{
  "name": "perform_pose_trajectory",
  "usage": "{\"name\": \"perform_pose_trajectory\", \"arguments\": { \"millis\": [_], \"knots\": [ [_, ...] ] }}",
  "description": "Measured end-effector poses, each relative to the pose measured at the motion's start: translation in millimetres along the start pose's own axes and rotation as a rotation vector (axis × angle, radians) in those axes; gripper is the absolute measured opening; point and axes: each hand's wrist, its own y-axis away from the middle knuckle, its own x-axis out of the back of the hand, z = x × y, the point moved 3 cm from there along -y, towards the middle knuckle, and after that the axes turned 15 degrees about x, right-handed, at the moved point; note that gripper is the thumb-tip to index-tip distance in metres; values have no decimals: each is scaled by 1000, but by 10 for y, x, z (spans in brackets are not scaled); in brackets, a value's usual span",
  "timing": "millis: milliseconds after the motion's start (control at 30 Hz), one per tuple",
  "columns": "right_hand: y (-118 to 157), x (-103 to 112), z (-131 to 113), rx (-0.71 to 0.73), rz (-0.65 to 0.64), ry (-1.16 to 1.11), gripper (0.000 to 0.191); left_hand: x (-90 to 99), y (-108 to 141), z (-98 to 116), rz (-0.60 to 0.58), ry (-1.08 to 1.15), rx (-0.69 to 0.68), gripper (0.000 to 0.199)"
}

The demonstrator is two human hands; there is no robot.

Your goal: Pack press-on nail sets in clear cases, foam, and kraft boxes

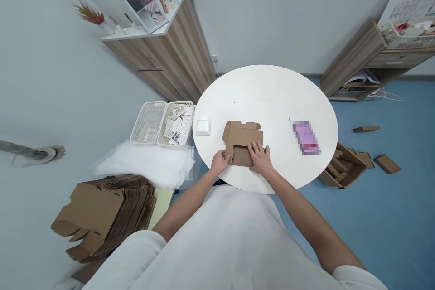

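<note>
A brown cardboard box [244, 137], partly folded, lies on the white round table [265, 95] in front of me. Its tabbed lid flap points away from me, and a rectangular opening shows its inside near my body. My left hand [220, 162] pinches the box's near left corner. Over the right side lies my right hand [260, 158], its fingers bent across the cardboard and gripping it. Left of the box sits a small white packet [203, 126].
A blurred purple item [306, 137] lies at the table's right. White baskets [148, 122] stand left, one holding small packets, above white plastic sheets [142, 161] and stacked flat cardboard boxes [98, 213]. On the floor at right, an open carton [351, 167] holds folded boxes.
</note>
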Motion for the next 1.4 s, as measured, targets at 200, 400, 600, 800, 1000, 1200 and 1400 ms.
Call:
{"name": "perform_pose_trajectory", "arguments": {
  "millis": [200,400,600,800,1000,1200,1400],
  "knots": [
    [-6,-43,-4,5,-21,16,105,20,-85,54,-17,-76,35,25],
    [-23,-49,15,12,-82,26,111,37,-144,55,-60,-285,0,27],
    [-22,-63,-19,29,-117,49,114,-6,-178,63,-27,-421,50,21],
    [24,28,39,75,-148,28,119,-19,-122,38,7,-398,16,31],
    [131,201,137,72,-25,-102,101,170,-14,-42,-59,-175,-188,86],
    [551,52,302,-435,259,-466,79,226,-7,6,-191,-139,-369,110],
    [671,-141,223,-506,285,-879,65,29,21,14,-179,-166,-435,95]
  ]
}}
